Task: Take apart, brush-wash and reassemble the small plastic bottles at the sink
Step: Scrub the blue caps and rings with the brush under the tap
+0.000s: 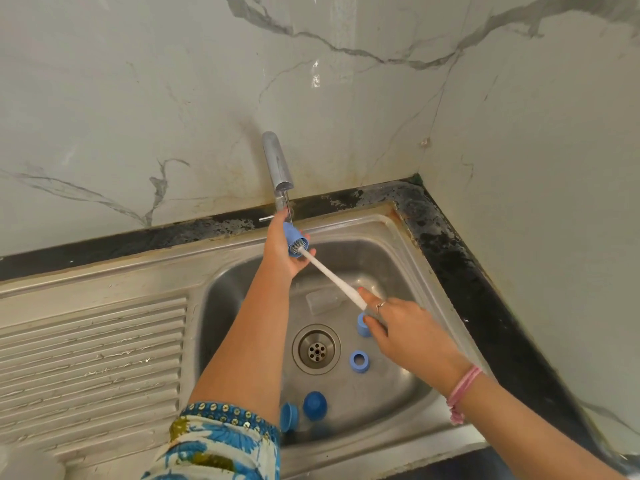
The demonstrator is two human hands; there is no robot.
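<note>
My left hand [280, 252] holds a small blue cap [294, 239] up under the tap [277, 164], where a thin stream of water runs. A white-handled bottle brush [332, 277] has its bristles pushed into the cap's open end. My right hand [408, 332] grips the brush's handle end over the middle of the sink. In the basin lie a clear small bottle [322, 301], a blue ring [359, 361], another blue piece [363, 325] partly behind my right fingers, a blue dome cap [314, 405] and a blue lid [288, 416].
The steel sink [398, 237] has a drain [316, 348] at its centre and a ribbed draining board [93, 355] on the left. Marble walls meet in a corner at the back right, edged by a dark wet counter strip [450, 251].
</note>
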